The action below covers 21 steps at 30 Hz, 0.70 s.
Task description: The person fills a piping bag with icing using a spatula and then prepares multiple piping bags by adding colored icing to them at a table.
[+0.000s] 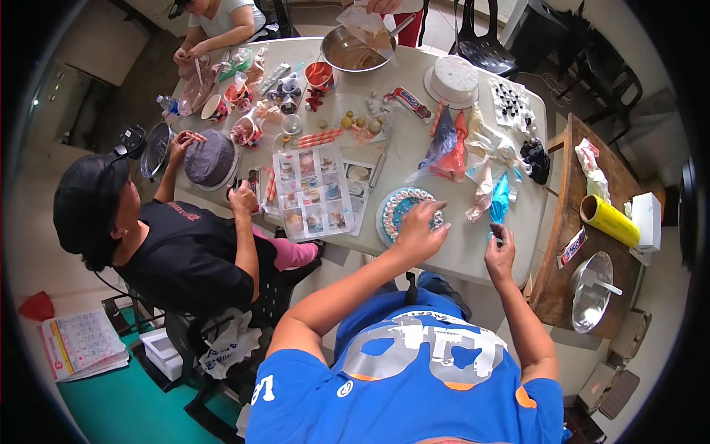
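Note:
A small round cake (407,205) with blue icing and a ring of white piped swirls sits on a white board close to the table's front edge. Over its right side hovers my left hand (419,230), fingers apart, hiding part of the top. To the right, my right hand (501,252) has thumb and fingers around the tip of a blue piping bag (500,200). Beside that bag lies a pale pink piping bag (481,191). Grey-blue (442,139) and red (458,147) piping bags lie farther back, with cream-filled bags (491,139) near them.
Sheets of cake pictures (313,191) lie left of my cake. A co-worker (183,238) at left handles a grey-purple cake (209,158) and scissors. Behind are a white cake (455,77) and a steel bowl (355,50). A wooden table (588,222) stands at right.

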Motion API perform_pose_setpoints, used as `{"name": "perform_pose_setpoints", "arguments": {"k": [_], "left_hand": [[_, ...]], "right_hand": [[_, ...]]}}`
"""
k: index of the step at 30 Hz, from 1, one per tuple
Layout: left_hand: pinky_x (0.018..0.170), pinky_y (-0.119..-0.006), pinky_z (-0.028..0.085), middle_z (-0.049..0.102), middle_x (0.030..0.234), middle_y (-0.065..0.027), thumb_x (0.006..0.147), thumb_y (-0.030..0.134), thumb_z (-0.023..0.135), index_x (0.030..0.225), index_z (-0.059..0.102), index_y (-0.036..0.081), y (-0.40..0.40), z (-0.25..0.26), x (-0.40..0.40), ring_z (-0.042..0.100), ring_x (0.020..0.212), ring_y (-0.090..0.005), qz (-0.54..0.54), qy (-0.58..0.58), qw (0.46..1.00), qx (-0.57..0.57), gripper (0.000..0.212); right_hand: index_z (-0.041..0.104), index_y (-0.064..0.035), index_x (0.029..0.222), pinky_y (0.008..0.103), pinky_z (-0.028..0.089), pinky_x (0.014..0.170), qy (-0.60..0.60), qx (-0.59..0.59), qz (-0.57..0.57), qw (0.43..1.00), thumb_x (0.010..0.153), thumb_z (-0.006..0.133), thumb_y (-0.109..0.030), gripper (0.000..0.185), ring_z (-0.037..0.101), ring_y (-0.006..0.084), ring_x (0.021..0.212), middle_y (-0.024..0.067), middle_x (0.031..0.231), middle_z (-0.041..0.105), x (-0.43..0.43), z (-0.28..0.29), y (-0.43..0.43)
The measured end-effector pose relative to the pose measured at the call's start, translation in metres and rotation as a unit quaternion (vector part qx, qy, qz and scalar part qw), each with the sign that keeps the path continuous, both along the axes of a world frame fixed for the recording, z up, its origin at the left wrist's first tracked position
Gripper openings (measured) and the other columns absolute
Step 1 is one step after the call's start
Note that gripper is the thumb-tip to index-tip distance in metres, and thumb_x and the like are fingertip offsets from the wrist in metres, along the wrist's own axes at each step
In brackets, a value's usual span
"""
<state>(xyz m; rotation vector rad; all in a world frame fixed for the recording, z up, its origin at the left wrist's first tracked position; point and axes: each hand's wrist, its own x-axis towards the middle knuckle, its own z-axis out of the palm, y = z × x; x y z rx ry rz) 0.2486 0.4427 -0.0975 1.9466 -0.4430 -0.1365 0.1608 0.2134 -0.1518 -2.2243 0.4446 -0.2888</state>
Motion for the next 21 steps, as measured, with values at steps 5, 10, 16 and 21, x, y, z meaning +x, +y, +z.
{"name": "perform_pose_setpoints", "arguments": {"k": [5, 10, 16, 21], "left_hand": [[0.095, -0.038, 0.043, 0.061, 0.113, -0.0195, 0.078, 0.011, 0.065, 0.115, 0.059, -0.002, 0.056, -0.002, -0.003, 0.057, 0.108, -0.0318, 0.010, 0.046, 0.999, -0.020, 0.039], [0.094, -0.035, 0.043, 0.062, 0.111, -0.0178, 0.078, 0.009, 0.065, 0.113, 0.061, -0.001, 0.088, -0.019, -0.004, 0.059, 0.107, -0.0277, 0.072, 0.129, 0.987, -0.057, 0.037], [0.093, -0.034, 0.044, 0.065, 0.108, -0.0161, 0.080, 0.007, 0.064, 0.107, 0.065, -0.001, 0.110, -0.021, 0.009, 0.060, 0.104, -0.0237, 0.109, 0.127, 0.984, -0.067, 0.029], [0.092, -0.035, 0.044, 0.065, 0.108, -0.0175, 0.082, 0.007, 0.063, 0.091, 0.069, 0.000, 0.117, -0.030, 0.005, 0.060, 0.105, -0.0257, 0.167, 0.108, 0.978, -0.058, 0.013]], "right_hand": [[0.057, 0.0002, 0.106, 0.0332, 0.046, 0.087, 0.012, -0.020, 0.030, 0.999, 0.080, 0.051, 0.004, 0.027, 0.058, 0.0245, 0.094, 0.0126, 0.102, 0.058, 0.002, 0.039, 0.031], [0.057, 0.0014, 0.109, 0.0294, 0.045, 0.087, -0.070, 0.132, -0.111, 0.983, 0.087, 0.047, 0.003, 0.024, 0.056, 0.0161, 0.095, 0.0085, 0.105, 0.060, 0.011, 0.021, 0.063], [0.057, 0.0023, 0.109, 0.0277, 0.044, 0.089, -0.088, 0.227, -0.161, 0.956, 0.090, 0.046, 0.002, 0.023, 0.056, 0.0134, 0.094, 0.0066, 0.103, 0.060, 0.019, 0.009, 0.091], [0.058, 0.0023, 0.108, 0.0277, 0.045, 0.088, -0.107, 0.243, -0.114, 0.957, 0.090, 0.048, 0.001, 0.021, 0.056, 0.0129, 0.092, 0.0065, 0.099, 0.061, 0.036, 0.020, 0.096]]}}
